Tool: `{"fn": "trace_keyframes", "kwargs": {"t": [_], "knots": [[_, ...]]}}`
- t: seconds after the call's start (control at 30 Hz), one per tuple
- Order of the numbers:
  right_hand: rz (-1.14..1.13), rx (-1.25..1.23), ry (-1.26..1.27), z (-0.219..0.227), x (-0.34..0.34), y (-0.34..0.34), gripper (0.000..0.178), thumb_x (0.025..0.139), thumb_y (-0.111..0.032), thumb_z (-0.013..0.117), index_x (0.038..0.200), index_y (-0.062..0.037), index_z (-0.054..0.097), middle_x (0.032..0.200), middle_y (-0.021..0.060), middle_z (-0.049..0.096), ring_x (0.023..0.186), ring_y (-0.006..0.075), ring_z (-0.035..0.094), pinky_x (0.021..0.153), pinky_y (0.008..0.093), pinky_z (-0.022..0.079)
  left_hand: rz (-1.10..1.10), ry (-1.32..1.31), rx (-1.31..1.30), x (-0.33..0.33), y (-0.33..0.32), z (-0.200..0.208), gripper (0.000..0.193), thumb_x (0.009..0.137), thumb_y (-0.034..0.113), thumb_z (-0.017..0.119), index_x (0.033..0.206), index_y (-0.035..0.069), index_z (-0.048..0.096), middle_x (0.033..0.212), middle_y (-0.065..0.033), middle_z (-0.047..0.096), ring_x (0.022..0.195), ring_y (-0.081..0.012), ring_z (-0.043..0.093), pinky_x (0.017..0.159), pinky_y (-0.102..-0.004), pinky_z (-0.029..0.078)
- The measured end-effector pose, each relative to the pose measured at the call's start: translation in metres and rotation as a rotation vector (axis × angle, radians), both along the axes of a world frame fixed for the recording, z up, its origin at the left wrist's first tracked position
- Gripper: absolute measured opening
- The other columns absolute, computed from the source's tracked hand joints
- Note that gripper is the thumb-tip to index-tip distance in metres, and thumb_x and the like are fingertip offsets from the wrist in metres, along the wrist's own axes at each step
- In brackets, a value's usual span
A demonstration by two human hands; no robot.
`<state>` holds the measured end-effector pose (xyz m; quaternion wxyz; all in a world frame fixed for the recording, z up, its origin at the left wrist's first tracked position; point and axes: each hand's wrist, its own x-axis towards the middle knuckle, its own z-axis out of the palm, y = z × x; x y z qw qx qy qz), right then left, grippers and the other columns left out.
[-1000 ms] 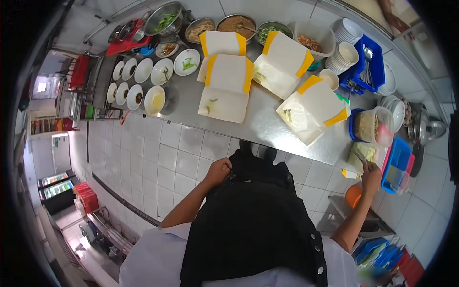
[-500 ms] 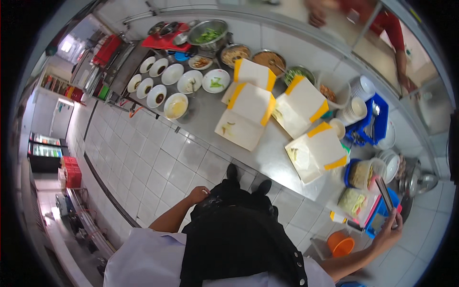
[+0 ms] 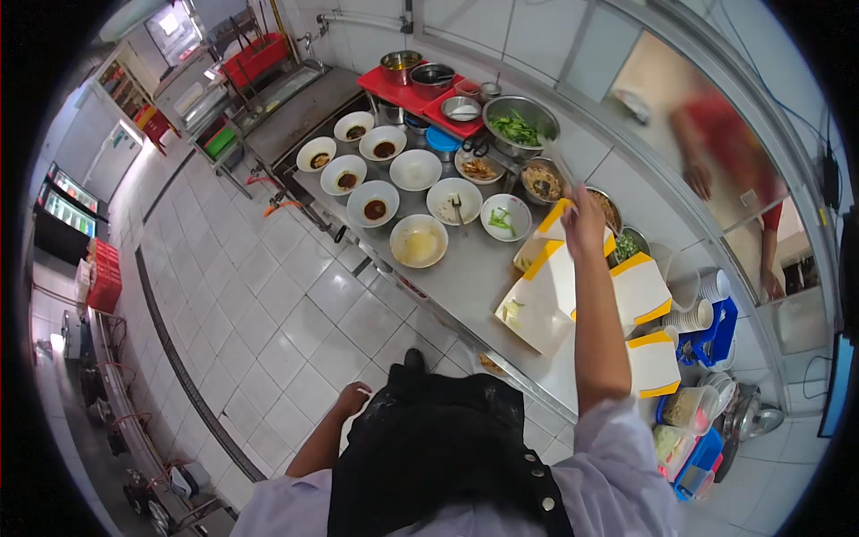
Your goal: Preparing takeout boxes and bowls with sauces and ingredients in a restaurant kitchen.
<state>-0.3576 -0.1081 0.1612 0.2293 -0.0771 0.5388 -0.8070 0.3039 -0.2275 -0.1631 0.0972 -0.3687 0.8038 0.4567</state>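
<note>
My right hand [image 3: 585, 224] is stretched over the counter, closed on silvery tongs [image 3: 562, 161] that are blurred by motion. Below it and around my forearm stand white cartons with yellow flaps; the nearest carton [image 3: 528, 313] holds some pale shreds. Just beyond the hand are a metal bowl of brown crumbly food [image 3: 540, 182] and a steel bowl of green vegetables [image 3: 514, 132]. A small white bowl with green pieces [image 3: 506, 217] sits to its left. Down beside my black apron hangs my left hand [image 3: 354, 399], holding nothing, its fingers loosely apart.
Several white bowls, some with dark sauce [image 3: 375, 209], fill the counter's left part. Red trays [image 3: 391, 88] with metal pots stand behind. At right are a blue basket [image 3: 716, 331] and food tubs [image 3: 691, 408]. Beyond the window is another person's arm [image 3: 769, 259].
My right hand has swung from the tubs at the right to above the cartons and bowls, carrying the tongs. My view has turned, bringing the left bowls nearer the middle.
</note>
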Motion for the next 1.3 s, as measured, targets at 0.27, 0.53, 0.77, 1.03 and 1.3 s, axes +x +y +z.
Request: {"fn": "trace_keyframes", "kwargs": {"t": [0.27,0.53,0.77,1.03,1.3], "knots": [[-0.058,0.339,0.014,-0.015,-0.115,-0.116,0.047,0.105,-0.038,0.064,0.140,-0.0078,0.057,0.128,0.0133,0.066,0.087,0.0220,0.066,0.062,0.0293,0.052,0.620,-0.289,0.424,0.104,-0.007,0.010,0.019,0.087,0.005,0.071,0.105,0.009,0.074,0.066,-0.0084,0.066,0.060,-0.0151,0.059,0.056,-0.0371,0.047],[0.239,0.460,0.665,-0.081,0.199,-0.044,0.014,0.109,-0.011,0.048,0.098,-0.0044,0.054,0.084,0.0022,0.050,0.074,0.0100,0.045,0.069,0.0264,0.040,0.308,-0.175,0.193,0.094,0.041,-0.052,0.026,0.081,0.012,0.067,0.105,0.008,0.076,0.101,-0.0198,0.076,0.095,-0.0350,0.073,0.089,-0.0443,0.056],[0.839,0.947,0.488,-0.381,0.339,0.005,0.024,0.101,-0.009,0.066,0.124,-0.0020,0.068,0.109,0.0093,0.071,0.085,0.0182,0.067,0.073,0.0307,0.053,0.362,0.051,0.592,-0.101,0.000,-0.106,0.020,0.090,0.002,0.061,0.107,0.004,0.071,0.081,-0.0101,0.065,0.080,-0.0155,0.063,0.074,-0.0340,0.050],[0.612,0.866,1.064,-0.444,0.324,-0.051,0.030,0.102,-0.010,0.061,0.132,-0.0008,0.062,0.123,0.0171,0.065,0.110,0.0384,0.064,0.096,0.0491,0.052,0.327,0.173,0.735,-0.122,-0.002,-0.164,0.024,0.092,0.005,0.055,0.109,0.006,0.072,0.063,-0.0042,0.050,0.061,-0.0129,0.050,0.062,-0.0312,0.042],[0.376,1.422,0.776,-0.412,0.271,-0.080,0.045,0.112,-0.027,0.042,0.148,-0.0022,0.051,0.150,0.0222,0.055,0.141,0.0411,0.050,0.116,0.0498,0.039,0.013,0.787,-0.441,-0.253,-0.124,-0.098,0.025,0.086,0.007,0.071,0.111,0.011,0.073,0.107,-0.0102,0.067,0.113,-0.0304,0.065,0.100,-0.0412,0.050]]}}
